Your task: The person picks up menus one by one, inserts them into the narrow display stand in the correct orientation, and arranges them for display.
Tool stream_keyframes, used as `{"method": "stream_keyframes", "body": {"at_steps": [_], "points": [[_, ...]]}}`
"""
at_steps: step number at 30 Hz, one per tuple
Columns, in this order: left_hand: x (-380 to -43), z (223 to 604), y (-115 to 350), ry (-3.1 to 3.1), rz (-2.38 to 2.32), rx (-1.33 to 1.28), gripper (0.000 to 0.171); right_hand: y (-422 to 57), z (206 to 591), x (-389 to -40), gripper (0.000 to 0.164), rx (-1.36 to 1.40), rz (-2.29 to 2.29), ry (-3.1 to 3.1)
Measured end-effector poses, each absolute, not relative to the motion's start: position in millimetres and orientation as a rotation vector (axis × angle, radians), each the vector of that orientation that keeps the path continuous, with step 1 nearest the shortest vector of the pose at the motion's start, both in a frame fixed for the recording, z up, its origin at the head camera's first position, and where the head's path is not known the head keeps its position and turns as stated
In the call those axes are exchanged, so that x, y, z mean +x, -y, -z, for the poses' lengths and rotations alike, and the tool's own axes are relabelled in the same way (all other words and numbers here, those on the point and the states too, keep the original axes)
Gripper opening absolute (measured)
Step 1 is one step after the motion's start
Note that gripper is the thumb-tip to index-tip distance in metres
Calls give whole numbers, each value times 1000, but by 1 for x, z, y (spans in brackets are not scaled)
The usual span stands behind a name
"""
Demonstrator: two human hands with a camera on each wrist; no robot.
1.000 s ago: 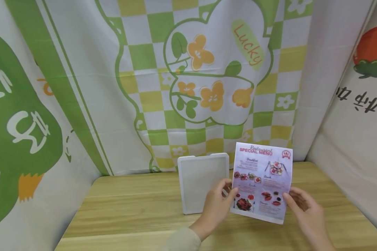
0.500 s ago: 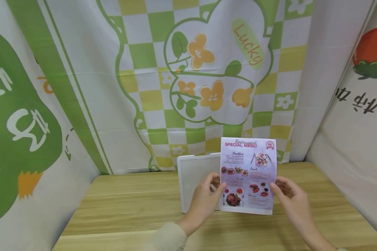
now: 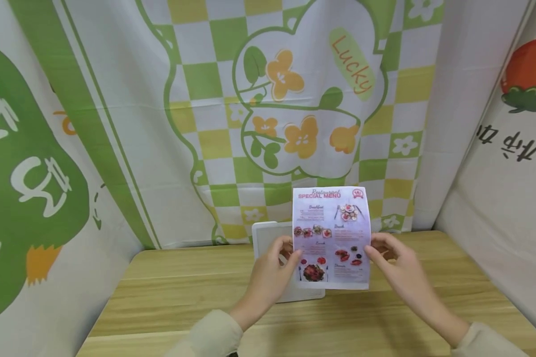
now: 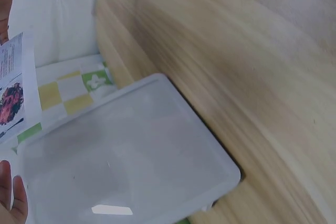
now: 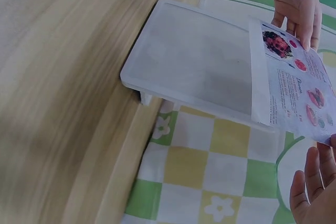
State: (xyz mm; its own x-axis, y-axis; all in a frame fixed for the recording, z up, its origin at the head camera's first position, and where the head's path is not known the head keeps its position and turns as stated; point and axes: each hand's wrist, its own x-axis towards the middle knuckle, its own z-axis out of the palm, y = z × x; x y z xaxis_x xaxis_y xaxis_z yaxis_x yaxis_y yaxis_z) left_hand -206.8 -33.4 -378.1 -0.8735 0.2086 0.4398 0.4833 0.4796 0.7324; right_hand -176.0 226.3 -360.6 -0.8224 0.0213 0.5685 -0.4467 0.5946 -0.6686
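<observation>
A printed restaurant menu sheet (image 3: 330, 238) is held upright between both hands, its printed side toward the head camera. My left hand (image 3: 270, 272) pinches its left edge between thumb and fingers. On the opposite edge, my right hand (image 3: 399, 260) pinches it the same way. Behind the sheet a white framed stand (image 3: 301, 295) leans on the table, mostly covered by the menu in the head view. The right wrist view shows the stand's blank face (image 5: 194, 56) and a small foot below it, with the sheet (image 5: 294, 82) in front of its upper part.
The wooden table (image 3: 174, 287) runs back to a green, white and yellow checked cloth (image 3: 232, 144). White printed cloth walls (image 3: 496, 198) rise along the left and right sides of the table.
Both hands have carried the menu sheet leftward and slightly up, from beside the stand to in front of it. The sheet is less tilted now. The stand stays in place.
</observation>
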Motion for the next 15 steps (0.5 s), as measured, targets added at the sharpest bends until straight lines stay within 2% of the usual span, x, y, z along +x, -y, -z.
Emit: {"method": "stream_keyframes", "body": {"at_steps": [15], "points": [[-225, 349, 59, 2363, 1196, -603, 18, -207, 323, -205, 23, 329, -1292, 2367]]}}
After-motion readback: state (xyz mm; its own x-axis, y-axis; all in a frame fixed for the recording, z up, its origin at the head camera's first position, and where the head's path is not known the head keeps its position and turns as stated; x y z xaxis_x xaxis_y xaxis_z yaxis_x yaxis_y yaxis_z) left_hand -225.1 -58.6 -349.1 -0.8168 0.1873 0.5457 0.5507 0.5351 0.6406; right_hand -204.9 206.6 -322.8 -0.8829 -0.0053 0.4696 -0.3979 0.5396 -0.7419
